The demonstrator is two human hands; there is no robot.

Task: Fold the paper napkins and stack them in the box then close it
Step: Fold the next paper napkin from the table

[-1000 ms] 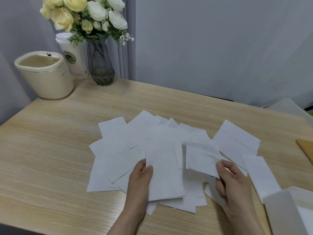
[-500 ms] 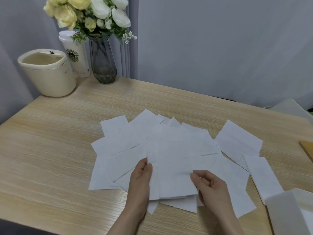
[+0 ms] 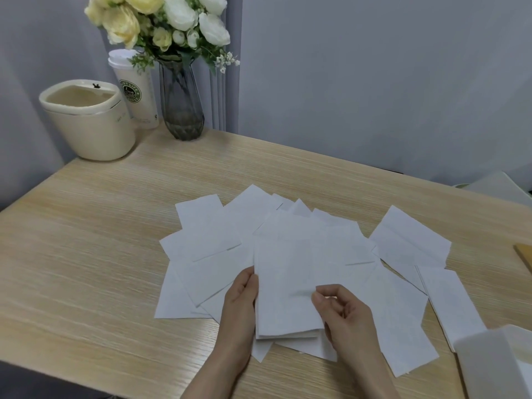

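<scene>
Two grips over roughly a dozen white paper napkins [image 3: 288, 254] on the wooden surface [image 3: 86, 254]; left grip [image 3: 240, 300] flat, right grip [image 3: 342, 312] now pinching the folded napkin [image 3: 285, 286] flattened since

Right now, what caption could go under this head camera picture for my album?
Two hands, left and right, fold a paper napkin over scattered napkins on a wooden table, white box nearby.

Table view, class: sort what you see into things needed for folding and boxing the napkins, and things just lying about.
Part of the job:
folded napkin between both hands
left hand
right hand
loose napkins
white box

Just lying about:
flower vase
paper cup
cream pot
</scene>
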